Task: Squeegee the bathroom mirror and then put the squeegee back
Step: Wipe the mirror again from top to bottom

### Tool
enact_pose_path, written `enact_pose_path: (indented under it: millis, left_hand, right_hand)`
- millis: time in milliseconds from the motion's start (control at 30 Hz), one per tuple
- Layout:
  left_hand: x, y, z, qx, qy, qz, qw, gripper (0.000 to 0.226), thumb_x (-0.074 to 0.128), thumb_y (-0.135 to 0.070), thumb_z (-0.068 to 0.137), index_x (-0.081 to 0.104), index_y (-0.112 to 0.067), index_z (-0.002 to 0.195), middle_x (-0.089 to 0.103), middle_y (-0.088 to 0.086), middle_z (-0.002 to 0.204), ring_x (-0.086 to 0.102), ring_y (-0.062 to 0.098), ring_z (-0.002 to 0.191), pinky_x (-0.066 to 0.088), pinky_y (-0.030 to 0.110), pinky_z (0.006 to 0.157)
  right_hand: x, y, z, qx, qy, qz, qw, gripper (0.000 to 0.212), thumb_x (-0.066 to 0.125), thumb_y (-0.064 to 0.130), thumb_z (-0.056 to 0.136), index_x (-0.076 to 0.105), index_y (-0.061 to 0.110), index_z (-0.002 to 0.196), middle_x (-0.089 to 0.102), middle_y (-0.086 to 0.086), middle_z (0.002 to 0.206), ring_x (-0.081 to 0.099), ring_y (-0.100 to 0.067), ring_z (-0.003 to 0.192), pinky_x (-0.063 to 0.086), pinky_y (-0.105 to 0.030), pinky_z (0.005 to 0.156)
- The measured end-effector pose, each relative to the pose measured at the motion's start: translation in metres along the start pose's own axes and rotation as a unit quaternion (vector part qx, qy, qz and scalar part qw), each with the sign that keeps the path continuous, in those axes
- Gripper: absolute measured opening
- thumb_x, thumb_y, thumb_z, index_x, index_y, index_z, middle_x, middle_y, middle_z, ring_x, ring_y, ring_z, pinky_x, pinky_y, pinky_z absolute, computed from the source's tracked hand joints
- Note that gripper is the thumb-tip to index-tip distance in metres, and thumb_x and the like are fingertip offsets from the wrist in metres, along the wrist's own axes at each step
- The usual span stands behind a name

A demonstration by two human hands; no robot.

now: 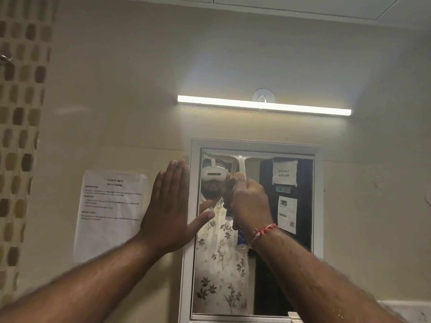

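White squeegee (241,163) clenched in raised right hand (250,203) atop mirror (300,229), left hand (168,206) flat, fingers spread

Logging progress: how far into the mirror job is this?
Early. Done: squeegee picked up, right hand gripping its handle. In hand: blade at the mirror's top edge, the start of a stroke; left hand flat on the wall by the frame. Left: the glass below, then putting it back.
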State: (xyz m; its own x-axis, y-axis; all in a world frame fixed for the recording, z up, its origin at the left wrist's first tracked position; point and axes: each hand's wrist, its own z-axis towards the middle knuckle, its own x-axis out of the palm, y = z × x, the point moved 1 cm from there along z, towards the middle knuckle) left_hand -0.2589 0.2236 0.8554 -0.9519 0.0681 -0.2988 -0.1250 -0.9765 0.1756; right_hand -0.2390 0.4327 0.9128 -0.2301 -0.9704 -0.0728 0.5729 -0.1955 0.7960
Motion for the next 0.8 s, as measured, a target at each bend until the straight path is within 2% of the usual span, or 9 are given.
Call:
enact_pose_path:
  millis: [100,233,400,700,800]
  left_hand:
    - [0.002,0.000,0.000,0.001,0.005,0.000,1.000,0.117,0.033,-0.087,0.108,-0.011,-0.008,0.181,-0.017,0.014,0.193,-0.006,0.037,0.180,0.017,0.068,0.143]
    - [0.003,-0.002,0.002,0.002,0.006,-0.006,1.000,0.117,0.033,-0.087,0.107,-0.012,-0.009,0.182,-0.015,0.014,0.193,-0.006,0.037,0.180,0.016,0.067,0.143]
    - [0.004,-0.007,0.004,0.013,0.005,-0.007,1.000,0.118,0.036,-0.086,0.106,-0.007,-0.007,0.182,-0.014,0.017,0.193,-0.007,0.038,0.180,0.011,0.066,0.144]
    - [0.005,-0.015,-0.004,0.006,0.020,-0.012,1.000,0.120,0.032,-0.089,0.105,-0.005,-0.006,0.182,-0.015,0.016,0.193,-0.009,0.036,0.180,0.006,0.062,0.145]
    - [0.003,-0.017,-0.009,0.008,0.019,-0.023,1.000,0.120,0.035,-0.088,0.105,-0.006,-0.006,0.182,-0.014,0.016,0.193,-0.007,0.037,0.180,0.009,0.065,0.145]
  right_hand:
    - [-0.002,0.000,-0.001,-0.013,0.001,-0.015,1.000,0.041,0.038,0.051,0.116,0.069,0.025,0.118,0.072,0.001,0.097,0.070,-0.014,0.086,0.054,-0.028,0.063]
    - [0.001,0.000,-0.001,-0.008,-0.003,-0.001,1.000,0.040,0.039,0.053,0.115,0.068,0.026,0.110,0.072,0.004,0.096,0.071,-0.015,0.090,0.064,-0.042,0.083]
    - [0.000,0.005,0.000,0.002,-0.002,0.021,1.000,0.041,0.040,0.049,0.116,0.070,0.021,0.118,0.072,0.001,0.098,0.070,-0.011,0.090,0.053,-0.030,0.072]
    - [0.002,-0.004,-0.008,0.024,-0.004,0.018,1.000,0.045,0.040,0.052,0.116,0.071,0.021,0.124,0.073,0.003,0.101,0.070,-0.011,0.094,0.052,-0.029,0.071]
    - [0.006,-0.013,-0.014,0.032,-0.005,0.016,0.999,0.047,0.039,0.055,0.115,0.071,0.022,0.124,0.073,0.004,0.102,0.071,-0.012,0.097,0.061,-0.038,0.086]
